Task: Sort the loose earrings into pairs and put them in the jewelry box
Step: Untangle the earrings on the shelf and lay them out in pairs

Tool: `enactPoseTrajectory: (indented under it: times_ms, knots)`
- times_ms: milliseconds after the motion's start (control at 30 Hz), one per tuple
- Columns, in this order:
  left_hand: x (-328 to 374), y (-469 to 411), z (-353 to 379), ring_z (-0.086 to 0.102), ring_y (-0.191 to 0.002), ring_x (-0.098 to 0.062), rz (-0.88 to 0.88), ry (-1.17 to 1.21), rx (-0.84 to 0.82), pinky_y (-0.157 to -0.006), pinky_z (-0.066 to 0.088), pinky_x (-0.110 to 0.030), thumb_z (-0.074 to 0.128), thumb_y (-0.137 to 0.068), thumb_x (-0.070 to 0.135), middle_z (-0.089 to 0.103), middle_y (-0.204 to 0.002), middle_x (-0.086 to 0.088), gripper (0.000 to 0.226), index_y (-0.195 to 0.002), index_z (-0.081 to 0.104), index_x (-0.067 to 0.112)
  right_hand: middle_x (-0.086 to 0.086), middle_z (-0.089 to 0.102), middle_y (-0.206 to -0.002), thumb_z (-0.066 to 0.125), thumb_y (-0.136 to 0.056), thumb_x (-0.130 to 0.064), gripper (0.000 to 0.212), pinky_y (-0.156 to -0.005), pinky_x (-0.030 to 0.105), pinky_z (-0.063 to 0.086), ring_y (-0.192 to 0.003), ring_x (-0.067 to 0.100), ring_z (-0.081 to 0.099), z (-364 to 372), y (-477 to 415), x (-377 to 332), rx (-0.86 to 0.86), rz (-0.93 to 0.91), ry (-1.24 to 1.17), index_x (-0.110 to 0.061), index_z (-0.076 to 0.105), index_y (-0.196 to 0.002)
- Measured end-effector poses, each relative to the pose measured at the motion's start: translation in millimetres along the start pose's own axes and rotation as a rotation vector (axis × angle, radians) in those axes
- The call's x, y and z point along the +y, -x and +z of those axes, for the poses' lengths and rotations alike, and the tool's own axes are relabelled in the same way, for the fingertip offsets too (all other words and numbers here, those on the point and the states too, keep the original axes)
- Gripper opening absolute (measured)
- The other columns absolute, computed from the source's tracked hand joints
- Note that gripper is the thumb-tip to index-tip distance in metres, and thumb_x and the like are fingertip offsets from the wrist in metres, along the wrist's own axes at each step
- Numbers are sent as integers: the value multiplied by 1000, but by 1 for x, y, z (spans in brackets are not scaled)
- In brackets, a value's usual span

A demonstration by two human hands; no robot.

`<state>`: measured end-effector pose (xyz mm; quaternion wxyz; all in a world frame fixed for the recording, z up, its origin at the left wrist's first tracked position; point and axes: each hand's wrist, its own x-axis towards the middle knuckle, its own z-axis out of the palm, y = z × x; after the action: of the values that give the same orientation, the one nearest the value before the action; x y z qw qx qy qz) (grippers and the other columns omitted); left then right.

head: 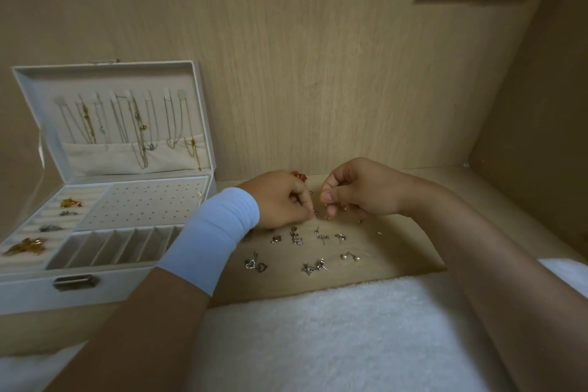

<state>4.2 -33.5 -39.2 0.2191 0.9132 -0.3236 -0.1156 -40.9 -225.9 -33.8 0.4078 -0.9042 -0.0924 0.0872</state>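
Silver metal earrings [297, 237] lie loose on the tabletop [397, 248], between the hands and a white towel [318, 328]. Several sit side by side in likes, among them hearts [256, 264] and pearl studs [350, 256]. The left hand [280, 200] and right hand [359, 191] hang over the far edge of the group, fingers curled and tips drawn close above tiny studs. Whether either pinches a piece is too small to tell. The box [28, 289] stands open at left, well apart from the earrings, its perforated panel [143, 204] facing up. Judged handling: each piece is very light, stiff and smooth, prone to slip or roll, and the thin posts may bend. Each is best pinched at the ornament head, leaving the post free for a panel hole.
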Motion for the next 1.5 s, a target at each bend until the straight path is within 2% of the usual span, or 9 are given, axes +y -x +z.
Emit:
enactPoseTrajectory:
  times_ms: [200, 267, 400, 767, 933, 1200, 1267, 1367, 1500]
  knots:
    - [0, 20, -14, 53, -55, 4, 12, 50, -48, -57, 45, -15, 74, -82, 25, 62, -62, 17, 7, -77, 76, 30, -13, 63, -64, 73, -89, -21, 9, -59, 20, 42, -54, 0, 47, 11, 0, -12, -49, -77, 108, -22, 74, -79]
    - [-3, 28, -13, 54, -53, 6, -2, 12, -94, -61, 47, -13, 77, -79, 27, 63, -58, 21, 8, -73, 76, 32, -18, 62, -59, 76, -86, -20, 4, -60, 8, 39, -55, -8, 51, 21, 1, -19, -110, -99, 149, -23, 77, -83]
    - [-11, 43, -7, 53, -53, 10, -30, -68, -133, -58, 37, -6, 77, -79, 28, 59, -53, 27, 7, -74, 75, 32, -26, 61, -53, 77, -85, -16, 7, -56, 4, 36, -53, -11, 52, 40, 1, -28, -180, -127, 225, -16, 79, -91]
    - [-16, 48, -2, 58, -66, 3, -49, -79, -147, -73, 51, -18, 79, -77, 34, 64, -62, 24, 2, -77, 77, 34, -22, 61, -54, 81, -79, -16, 11, -56, 6, 37, -54, -8, 52, 55, 1, -31, -156, -127, 344, -20, 81, -89]
    - [-17, 46, 0, 55, -62, 15, -14, -61, -154, -66, 39, -9, 79, -79, 32, 59, -57, 35, 3, -81, 77, 32, -21, 63, -56, 78, -83, -12, 11, -54, 4, 37, -52, -11, 54, 32, 2, -30, -10, -110, 243, -23, 79, -85]
    - [-4, 23, -6, 59, -71, 1, 16, 61, 72, -65, 42, -11, 77, -81, 24, 70, -83, 12, 8, -88, 78, 29, -11, 71, -79, 79, -81, -19, 14, -68, 21, 49, -70, -1, 61, -4, 2, -4, 109, -13, 381, -33, 77, -78]
    - [5, 11, 4, 60, -74, 2, 8, 14, 51, -69, 43, -12, 75, -82, 22, 69, -82, 17, 10, -89, 78, 28, -7, 71, -82, 79, -80, -21, 15, -74, 28, 53, -74, 8, 63, -16, 5, -1, 126, 33, 412, -34, 76, -75]
    - [12, -4, 14, 62, -80, -1, -3, -35, -34, -83, 52, -22, 73, -83, 19, 67, -81, 21, 15, -85, 76, 33, -11, 70, -80, 76, -80, -16, 21, -63, 20, 48, -68, 5, 61, -27, 10, 5, 109, 95, 476, -35, 74, -71]
    - [15, -11, 12, 67, -90, -6, -1, -59, -91, -89, 53, -24, 72, -84, 17, 69, -87, 19, 20, -91, 77, 35, -17, 73, -77, 83, -73, -20, 15, -70, 20, 52, -73, -1, 65, -26, 9, 11, 49, 156, 524, -33, 78, -75]
